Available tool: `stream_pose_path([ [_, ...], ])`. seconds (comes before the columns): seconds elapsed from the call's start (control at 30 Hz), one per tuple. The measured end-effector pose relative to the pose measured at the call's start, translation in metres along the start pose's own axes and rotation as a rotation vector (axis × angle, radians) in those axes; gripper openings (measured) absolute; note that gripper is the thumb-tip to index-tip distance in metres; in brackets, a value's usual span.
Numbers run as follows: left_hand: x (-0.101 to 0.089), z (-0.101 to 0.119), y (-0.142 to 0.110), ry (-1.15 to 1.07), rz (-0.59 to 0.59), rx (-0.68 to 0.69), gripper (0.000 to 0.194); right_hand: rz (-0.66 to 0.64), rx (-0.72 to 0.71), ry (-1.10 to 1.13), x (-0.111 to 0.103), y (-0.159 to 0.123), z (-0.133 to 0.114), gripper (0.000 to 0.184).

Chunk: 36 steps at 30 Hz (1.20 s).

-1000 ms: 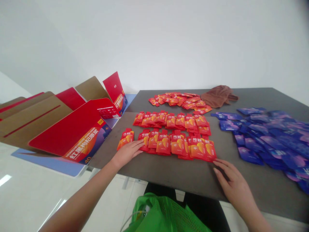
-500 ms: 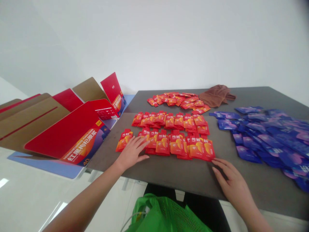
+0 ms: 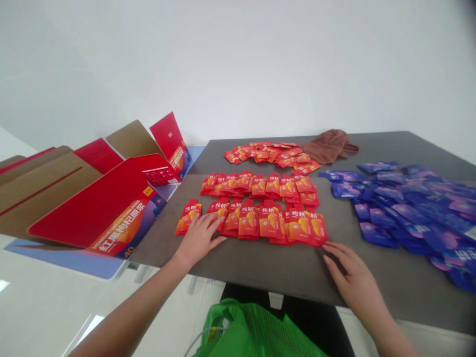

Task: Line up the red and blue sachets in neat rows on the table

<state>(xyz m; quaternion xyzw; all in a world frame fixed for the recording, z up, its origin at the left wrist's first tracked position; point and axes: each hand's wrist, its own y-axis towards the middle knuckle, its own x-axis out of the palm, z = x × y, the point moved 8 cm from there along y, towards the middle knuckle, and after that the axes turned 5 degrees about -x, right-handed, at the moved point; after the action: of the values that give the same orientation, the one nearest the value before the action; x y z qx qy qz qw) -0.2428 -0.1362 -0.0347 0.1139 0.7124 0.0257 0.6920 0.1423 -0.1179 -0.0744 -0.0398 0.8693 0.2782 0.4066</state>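
Fingers fanned wide apart on the left hand, tips pressing onto the red spouted pouches in the front row, no grip on any of them! One single pouch sits just left of that hand. Over on the other side, the right hand lies open on the dark grey table, fingers loosely together, tips just beside the last pouch in the row. Those red pouches run in two tight, overlapping rows, with a loose heap of red pouches farther back beside a crumpled brown cloth. To the right, a big spread of blue-purple pouches covers that end of the table. Off the left side, opened red and kraft cartons stand tilted with their flaps up on a pale blue sheet, their contents impossible to make out. Down below the table edge, there's a green mesh bag
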Motion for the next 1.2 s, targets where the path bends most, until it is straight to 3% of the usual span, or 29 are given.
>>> stream_pose_path([
  [0.1, 0.0, 0.001, 0.002, 0.02, 0.006, -0.024, 0.064, -0.002, 0.001, 0.001, 0.0, 0.0, 0.0, 0.031],
  [0.27, 0.007, -0.002, -0.001, 0.06, -0.048, -0.115, 0.063, 0.003, 0.011, 0.008, -0.001, 0.001, -0.002, 0.031],
  [0.53, -0.011, -0.019, -0.008, 0.081, 0.076, -0.239, 0.053, 0.001, 0.006, -0.005, -0.002, 0.001, -0.002, 0.031],
  [0.67, 0.002, -0.017, -0.013, 0.047, -0.011, -0.217, 0.053, -0.01, 0.008, -0.007, -0.001, 0.0, -0.001, 0.032],
  [0.77, 0.0, -0.015, -0.017, 0.024, 0.023, -0.217, 0.053, -0.013, 0.008, -0.005, 0.0, 0.0, -0.001, 0.032],
  [0.83, -0.006, -0.026, -0.019, 0.017, 0.079, -0.277, 0.05, -0.012, 0.006, -0.004, -0.001, 0.0, 0.0, 0.032],
  [0.93, -0.013, -0.063, -0.021, -0.015, 0.161, -0.473, 0.052, -0.008, -0.006, 0.002, 0.0, 0.0, 0.001, 0.031],
  [1.07, 0.005, -0.116, -0.026, -0.152, 0.098, -0.819, 0.075, -0.008, -0.016, 0.002, 0.001, -0.001, 0.003, 0.031],
  [1.13, 0.017, -0.123, -0.023, -0.231, 0.037, -0.872, 0.076, -0.005, -0.012, -0.004, 0.001, -0.001, 0.003, 0.031],
  [1.2, 0.022, -0.116, -0.014, -0.284, 0.018, -0.821, 0.069, -0.005, -0.009, -0.007, 0.001, -0.001, 0.003, 0.031],
])
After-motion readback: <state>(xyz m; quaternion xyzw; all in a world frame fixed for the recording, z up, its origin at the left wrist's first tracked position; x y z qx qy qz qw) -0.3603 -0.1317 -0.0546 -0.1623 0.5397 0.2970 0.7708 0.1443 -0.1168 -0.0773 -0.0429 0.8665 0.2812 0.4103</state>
